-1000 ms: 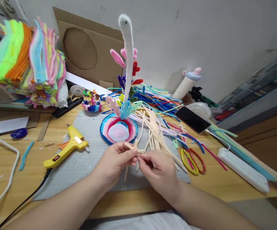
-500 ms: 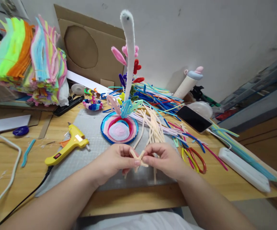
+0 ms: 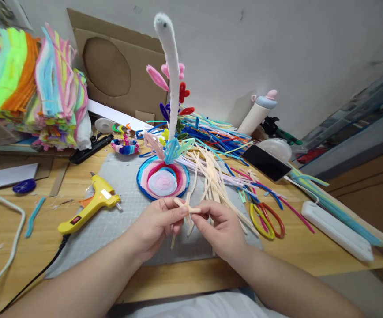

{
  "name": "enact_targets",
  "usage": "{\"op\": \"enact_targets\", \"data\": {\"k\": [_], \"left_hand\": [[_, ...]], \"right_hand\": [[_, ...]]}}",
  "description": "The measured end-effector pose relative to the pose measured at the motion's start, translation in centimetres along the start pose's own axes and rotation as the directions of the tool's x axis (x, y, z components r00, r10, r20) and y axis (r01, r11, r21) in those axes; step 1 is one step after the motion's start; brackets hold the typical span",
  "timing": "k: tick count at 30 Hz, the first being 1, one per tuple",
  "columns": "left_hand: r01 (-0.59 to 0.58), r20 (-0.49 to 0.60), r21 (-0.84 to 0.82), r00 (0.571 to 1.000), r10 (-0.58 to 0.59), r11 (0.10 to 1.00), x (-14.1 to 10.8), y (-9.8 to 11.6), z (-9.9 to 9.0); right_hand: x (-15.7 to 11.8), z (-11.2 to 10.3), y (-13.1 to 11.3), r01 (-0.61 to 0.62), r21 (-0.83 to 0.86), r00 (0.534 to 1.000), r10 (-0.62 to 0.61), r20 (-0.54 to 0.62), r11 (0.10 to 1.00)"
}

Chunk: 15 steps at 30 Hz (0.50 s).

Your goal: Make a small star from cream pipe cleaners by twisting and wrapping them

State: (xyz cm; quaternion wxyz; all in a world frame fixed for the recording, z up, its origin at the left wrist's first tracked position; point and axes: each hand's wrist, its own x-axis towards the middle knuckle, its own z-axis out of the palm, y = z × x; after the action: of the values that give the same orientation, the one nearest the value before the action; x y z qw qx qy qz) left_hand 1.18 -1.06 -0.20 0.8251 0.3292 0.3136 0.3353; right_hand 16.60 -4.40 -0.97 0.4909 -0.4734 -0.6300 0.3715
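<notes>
Closest in, your left hand [image 3: 163, 218] has the crossed beige pipe cleaners [image 3: 191, 210] in a tight pinch, and your right hand [image 3: 223, 227] closes on a short end just beside it, the whole piece up over the grey cutting mat [image 3: 125, 170]. Careful here: slacken that left pinch and the crossing could spring apart; tug too hard on the right and it might pull lopsided. Out left, the yellow glue gun [image 3: 92, 211] has its black cord [image 3: 63, 248] near your left forearm [image 3: 88, 276], so a wide swing could drag it. Just beyond your right, loose beige strands [image 3: 213, 176] lie close enough to snag a trailing tail. Past your left sits the coiled disc [image 3: 163, 183], the white stalk [image 3: 173, 79] rising beyond. Now the containers: a clear round tub [image 3: 279, 151] behind the phone [image 3: 267, 163], contents impossible to call, and farther back a lidded white bottle [image 3: 256, 117], insides hidden.
</notes>
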Motion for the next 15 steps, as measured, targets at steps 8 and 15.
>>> {"op": "enact_targets", "data": {"k": [8, 15], "left_hand": [[-0.172, -0.136, 0.268, 0.967, 0.214, 0.948, -0.1, -0.1, 0.5], [-0.163, -0.121, 0.275, 0.972, 0.202, 0.947, 0.0, 0.3, 0.1]], "right_hand": [[0.5, 0.1, 0.0, -0.318, 0.273, 0.948, 0.310, 0.073, 0.908], [1.1, -0.7, -0.1, -0.548, 0.404, 0.828, 0.406, 0.387, 0.733]]}}
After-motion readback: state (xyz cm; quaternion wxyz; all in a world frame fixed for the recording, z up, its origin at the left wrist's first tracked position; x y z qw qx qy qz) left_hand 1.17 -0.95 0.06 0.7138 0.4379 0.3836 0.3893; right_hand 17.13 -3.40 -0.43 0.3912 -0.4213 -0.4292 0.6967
